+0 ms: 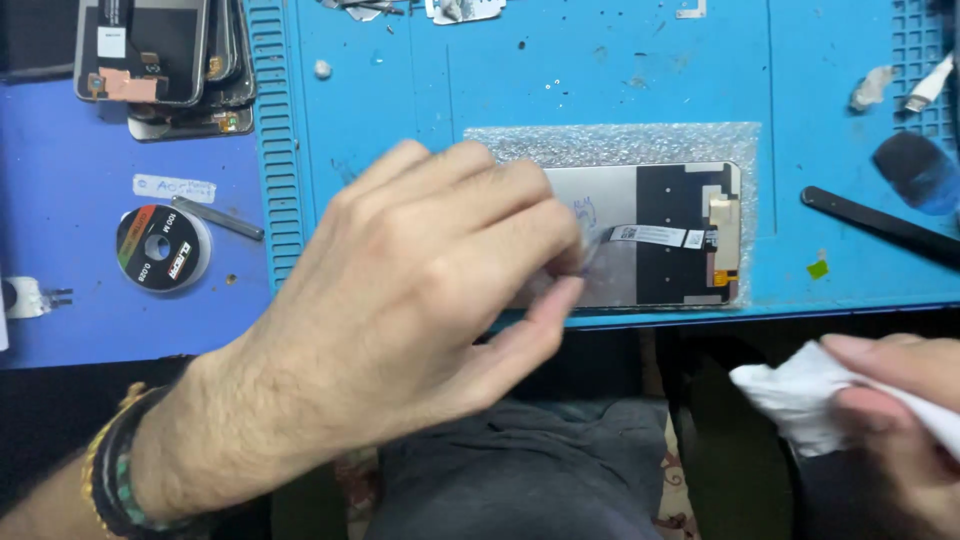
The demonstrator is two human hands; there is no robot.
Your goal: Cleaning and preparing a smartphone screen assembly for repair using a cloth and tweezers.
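Bare hands; the left wrist (120, 470) wears beaded bracelets of black, gold and green.

Two hands are in view: a left hand (400, 290) and a right hand (900, 420). There is one phone screen (650, 235) on one bubble-wrap sheet (620, 143), one white cloth (800, 395), one wire spool (162, 248), one black pry tool (880, 227), and one stack of screens (165, 60).
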